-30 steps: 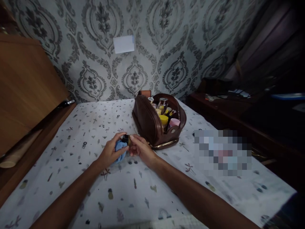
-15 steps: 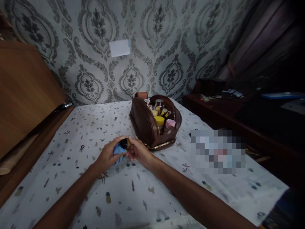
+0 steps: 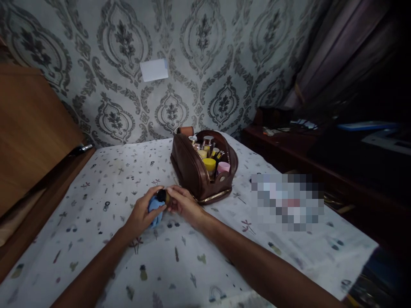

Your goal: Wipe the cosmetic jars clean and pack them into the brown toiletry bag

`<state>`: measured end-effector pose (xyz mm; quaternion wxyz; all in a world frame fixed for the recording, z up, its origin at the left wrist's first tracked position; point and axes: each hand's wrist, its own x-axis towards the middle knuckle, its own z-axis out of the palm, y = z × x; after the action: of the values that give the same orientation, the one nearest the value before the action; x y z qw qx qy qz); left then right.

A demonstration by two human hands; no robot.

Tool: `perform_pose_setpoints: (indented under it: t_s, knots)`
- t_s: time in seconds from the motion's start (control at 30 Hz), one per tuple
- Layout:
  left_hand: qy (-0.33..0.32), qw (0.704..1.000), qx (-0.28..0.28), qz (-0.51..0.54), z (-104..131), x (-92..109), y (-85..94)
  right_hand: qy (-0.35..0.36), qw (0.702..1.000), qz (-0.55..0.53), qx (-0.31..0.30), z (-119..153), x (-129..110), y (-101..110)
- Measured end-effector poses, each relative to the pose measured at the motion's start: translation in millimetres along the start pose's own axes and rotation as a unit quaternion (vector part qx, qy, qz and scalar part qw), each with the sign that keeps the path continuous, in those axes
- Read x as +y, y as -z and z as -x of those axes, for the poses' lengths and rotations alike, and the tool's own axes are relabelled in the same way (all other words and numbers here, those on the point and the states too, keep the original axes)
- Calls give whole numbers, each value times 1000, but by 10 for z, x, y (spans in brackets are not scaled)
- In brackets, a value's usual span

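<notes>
Over the printed cloth, both hands meet in front of a brown toiletry bag. My left hand (image 3: 141, 212) is closed around a crumpled blue cloth (image 3: 155, 206), which it presses to a small container with a black cap (image 3: 162, 196). The fingers of my right hand (image 3: 185, 203) grip the amber-looking body of that container, lying on its side between the hands. Fingers cover much of it, so I cannot tell a jar from a bottle. Just behind my right hand stands the open brown bag (image 3: 189, 169), filled with several cosmetics, among them a yellow-lidded jar (image 3: 209, 164) and a pink-lidded jar (image 3: 224, 167).
A white printed cloth (image 3: 112, 179) covers the table. To the right lies a blurred-out patch (image 3: 289, 203). A wooden cabinet (image 3: 35, 128) borders the left side, and dark red furniture (image 3: 272, 141) stands beyond the right edge. Patterned wallpaper (image 3: 205, 34) rises behind.
The view has shifted slightly, so everything sits a little further left. Both hands keep hold of the container and blue cloth, with the fingers only slightly moved.
</notes>
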<state>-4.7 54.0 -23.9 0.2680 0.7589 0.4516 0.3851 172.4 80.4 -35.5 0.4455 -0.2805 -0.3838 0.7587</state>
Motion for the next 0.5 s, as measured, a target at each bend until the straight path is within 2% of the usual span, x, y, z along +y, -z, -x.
perform_pose_setpoints:
  t_s: [0.13, 0.23, 0.37, 0.5]
  knots:
    - [10, 1000, -8, 7, 1, -12, 32, -9, 1000, -12, -1, -6, 9, -7]
    - [26, 999, 8, 25, -3, 40, 66, -14, 999, -28, -32, 18, 13, -21]
    - [82, 993, 64, 60, -3, 136, 56, -27, 997, -29, -71, 36, 28, -29]
    - [133, 980, 137, 55, -7, 127, -23, -8, 996, 18, -83, 12, 60, -32]
